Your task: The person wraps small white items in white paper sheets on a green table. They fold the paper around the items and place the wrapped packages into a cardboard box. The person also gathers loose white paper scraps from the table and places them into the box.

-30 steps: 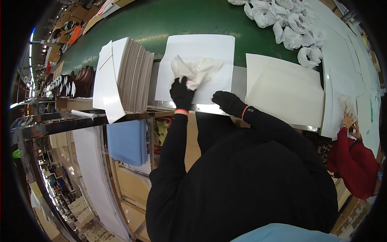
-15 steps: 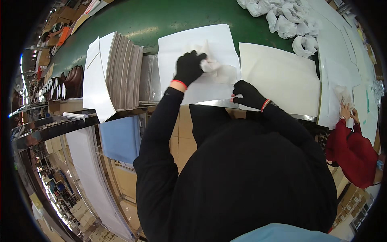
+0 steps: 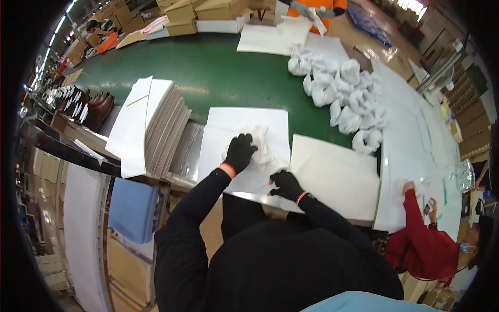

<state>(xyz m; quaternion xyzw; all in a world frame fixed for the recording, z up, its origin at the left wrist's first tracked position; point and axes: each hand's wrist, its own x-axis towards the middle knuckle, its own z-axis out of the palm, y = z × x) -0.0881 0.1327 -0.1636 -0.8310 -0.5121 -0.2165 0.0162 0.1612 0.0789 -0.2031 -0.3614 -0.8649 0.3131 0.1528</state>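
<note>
My left hand (image 3: pixel 239 153), in a black glove that leaves some fingertips bare, is closed over a crumpled off-white cloth or soft paper (image 3: pixel 264 148). This bundle lies on a large white sheet (image 3: pixel 218 125), and part of it is hidden under the hand. My right hand (image 3: pixel 286 186), gloved the same way, hovers at or touches the sheet's near right corner. Its thumb and forefinger are bent and apart, with nothing seen between them. A cream sheet (image 3: pixel 335 174) lies just right of it.
A tall stack of sheets (image 3: pixel 163 130) stands on the left, with brown shoes (image 3: pixel 99 109) beyond. Several white wrapped bundles (image 3: pixel 343 93) lie on the green table (image 3: pixel 208 73). A co-worker in red (image 3: pixel 423 239) works at the right; one in orange (image 3: pixel 338 8) stands opposite.
The view has tilted up, bringing the far side and the person in orange into sight. My left hand stays at the crumpled bundle; my right hand stays near the sheet's edge.
</note>
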